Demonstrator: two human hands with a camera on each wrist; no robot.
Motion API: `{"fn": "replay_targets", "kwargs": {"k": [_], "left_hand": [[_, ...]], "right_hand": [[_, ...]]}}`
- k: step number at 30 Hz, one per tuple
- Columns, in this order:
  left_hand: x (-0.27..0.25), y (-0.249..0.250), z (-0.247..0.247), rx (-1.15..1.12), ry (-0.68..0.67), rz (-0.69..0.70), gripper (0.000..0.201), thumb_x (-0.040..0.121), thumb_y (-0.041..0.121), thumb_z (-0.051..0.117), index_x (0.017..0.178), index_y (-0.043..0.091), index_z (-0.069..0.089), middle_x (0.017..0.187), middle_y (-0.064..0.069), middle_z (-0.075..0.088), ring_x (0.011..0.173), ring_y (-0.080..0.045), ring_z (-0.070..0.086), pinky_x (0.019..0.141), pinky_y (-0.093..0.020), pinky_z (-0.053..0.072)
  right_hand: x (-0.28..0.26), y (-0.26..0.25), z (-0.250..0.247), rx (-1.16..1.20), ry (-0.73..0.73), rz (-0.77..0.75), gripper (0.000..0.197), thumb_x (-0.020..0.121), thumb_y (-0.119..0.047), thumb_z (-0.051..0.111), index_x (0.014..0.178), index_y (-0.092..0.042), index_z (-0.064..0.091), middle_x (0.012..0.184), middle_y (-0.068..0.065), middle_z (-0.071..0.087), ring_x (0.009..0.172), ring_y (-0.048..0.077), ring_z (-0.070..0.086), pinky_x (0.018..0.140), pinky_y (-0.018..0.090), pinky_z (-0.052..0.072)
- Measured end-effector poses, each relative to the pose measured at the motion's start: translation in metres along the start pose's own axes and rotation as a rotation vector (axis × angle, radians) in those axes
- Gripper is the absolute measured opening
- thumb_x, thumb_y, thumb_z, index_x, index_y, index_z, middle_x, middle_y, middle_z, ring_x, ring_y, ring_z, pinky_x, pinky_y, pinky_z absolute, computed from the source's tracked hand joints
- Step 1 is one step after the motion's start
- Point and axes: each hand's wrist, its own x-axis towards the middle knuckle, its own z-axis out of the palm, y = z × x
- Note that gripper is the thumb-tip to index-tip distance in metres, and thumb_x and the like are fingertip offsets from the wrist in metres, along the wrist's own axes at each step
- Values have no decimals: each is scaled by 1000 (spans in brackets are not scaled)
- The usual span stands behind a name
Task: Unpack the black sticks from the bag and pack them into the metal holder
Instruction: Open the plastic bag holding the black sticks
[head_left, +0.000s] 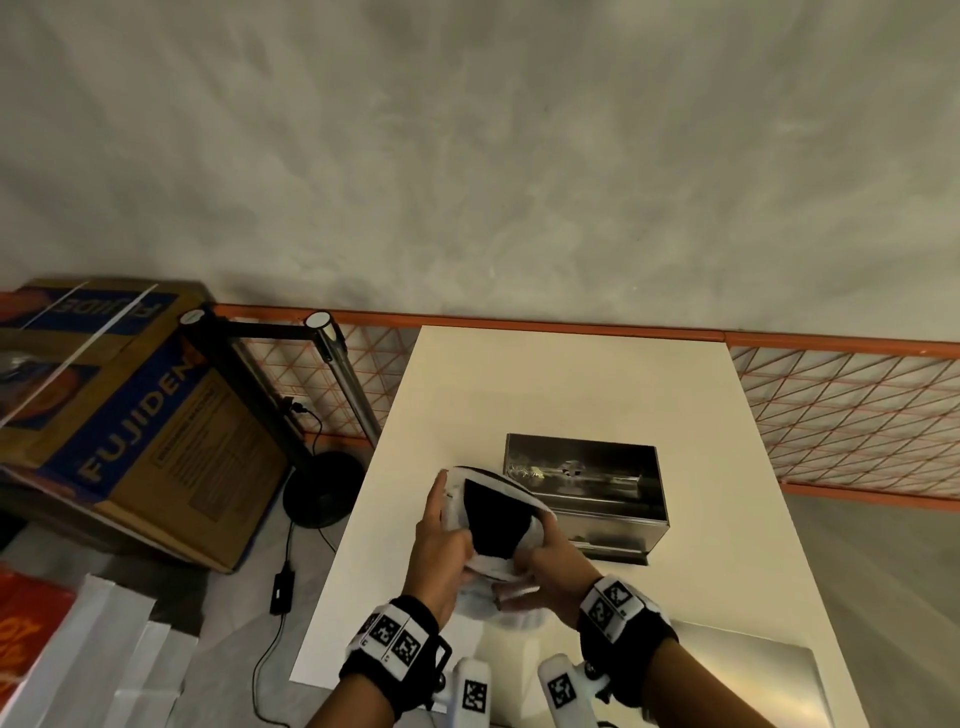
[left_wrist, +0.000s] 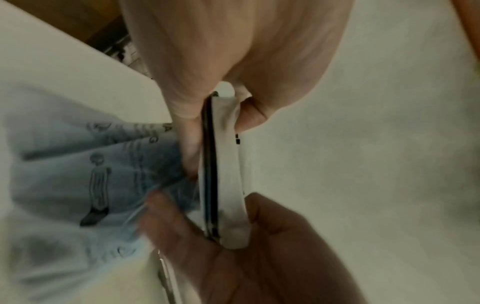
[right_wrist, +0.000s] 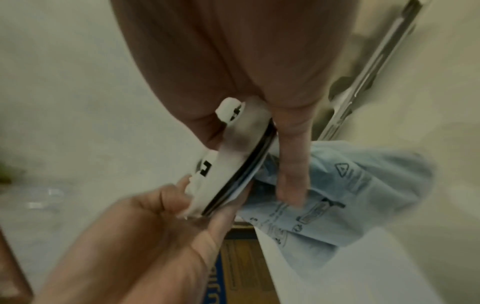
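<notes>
A flat white pack (head_left: 493, 519) with a black face is held just above the table, in front of the metal holder (head_left: 587, 493). My left hand (head_left: 445, 525) grips its left edge and my right hand (head_left: 540, 551) grips its right edge. In the left wrist view the left hand (left_wrist: 215, 115) pinches the pack (left_wrist: 226, 164) edge-on, where a black layer shows along its side. In the right wrist view the right hand (right_wrist: 262, 131) pinches the same pack (right_wrist: 233, 156). No single black stick can be told apart.
A crumpled clear plastic bag (head_left: 498, 610) with printed symbols lies on the white table (head_left: 701, 545) under my hands. A grey flat slab (head_left: 748, 680) lies at the near right. A cardboard box (head_left: 130, 415) and a lamp stand (head_left: 322, 488) are on the floor to the left.
</notes>
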Motion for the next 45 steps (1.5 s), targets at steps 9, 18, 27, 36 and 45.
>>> {"fn": "replay_targets", "kwargs": {"k": [9, 18, 27, 36, 45], "left_hand": [[26, -46, -10, 189, 76, -130, 31, 100, 30, 43, 129, 32, 54, 129, -5, 65, 115, -28, 63, 93, -53, 59], [12, -25, -10, 32, 58, -121, 25, 93, -5, 47, 108, 7, 63, 104, -18, 72, 93, -32, 68, 76, -43, 57], [11, -43, -6, 153, -17, -207, 25, 102, 7, 43, 121, 15, 57, 111, -11, 67, 88, -30, 67, 69, -44, 61], [37, -4, -6, 543, -11, -2, 78, 88, 8, 57, 158, 20, 25, 153, -13, 40, 139, -33, 43, 110, -38, 38], [59, -13, 0, 483, -49, 106, 23, 100, 24, 52, 108, 22, 73, 105, 2, 76, 105, -21, 68, 98, -43, 54]], "right_hand": [[46, 27, -27, -282, 227, -211, 78, 60, 0, 47, 123, -45, 50, 108, 3, 68, 95, 22, 68, 79, 46, 60], [17, 19, -24, -278, 161, -262, 76, 67, 8, 49, 122, -43, 54, 118, 0, 58, 105, 24, 62, 82, 47, 59], [20, 20, -39, -515, 222, -241, 67, 81, 5, 45, 128, -44, 44, 111, 5, 62, 85, 22, 67, 66, 37, 61], [20, 9, -34, -800, 216, -347, 56, 79, -8, 57, 130, -28, 50, 121, 7, 52, 103, 29, 59, 82, 27, 47], [33, -8, -30, -656, 316, -440, 17, 92, -9, 51, 100, -19, 63, 92, -4, 68, 85, 17, 62, 71, 23, 41]]}}
